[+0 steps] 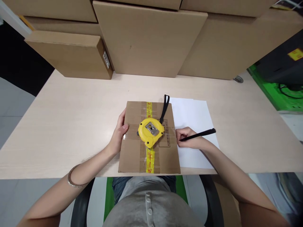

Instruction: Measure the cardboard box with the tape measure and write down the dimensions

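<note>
A flat cardboard box (132,148) with yellow tape down its middle lies at the near edge of the table. A yellow tape measure (151,132) with a black strap rests on top of it. My left hand (119,134) grips the box's left edge, thumb on top. My right hand (188,138) is closed around a black pen (201,134), its tip on a white sheet of paper (194,126) just right of the box.
Several large cardboard boxes (149,41) stand stacked along the back of the light wooden table (61,126). A smaller flat box (71,55) lies at the back left. A green mat and dark equipment (281,82) sit off the table's right side.
</note>
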